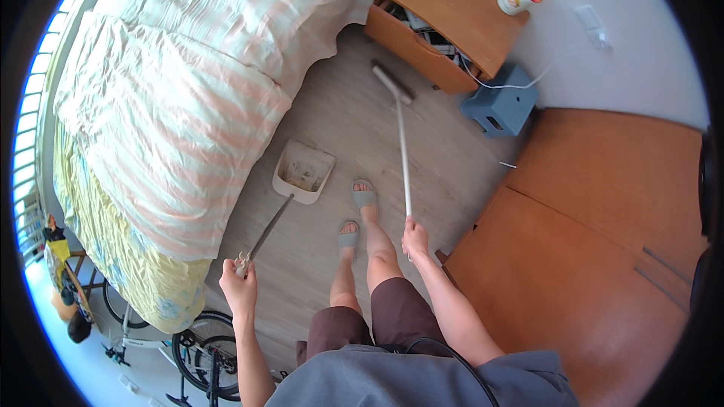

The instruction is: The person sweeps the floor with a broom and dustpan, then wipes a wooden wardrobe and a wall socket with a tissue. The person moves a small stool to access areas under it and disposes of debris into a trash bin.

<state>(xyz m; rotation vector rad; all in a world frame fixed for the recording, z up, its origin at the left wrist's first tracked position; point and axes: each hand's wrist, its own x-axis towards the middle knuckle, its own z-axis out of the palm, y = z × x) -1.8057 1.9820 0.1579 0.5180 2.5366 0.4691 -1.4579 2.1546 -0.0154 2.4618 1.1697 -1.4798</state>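
Note:
My left hand (240, 287) is closed around the top of the handle of a long-handled dustpan (317, 198). Its white pan rests on the floor beside the bed, with some dirt or debris inside. In my right hand (416, 240) is the white pole of a broom (403, 152). The broom head (392, 83) lies on the floor near the front of the wooden nightstand (447, 5); its bristle side looks dark and slightly blurred.
A bed (186, 102) with striped covers runs along the left. By the nightstand's partly open drawer (418, 51) stands a blue plastic stool (503, 102), with a white cable above it. A wooden cabinet (565, 226) fills the right. A bicycle (206, 353) stands at lower left.

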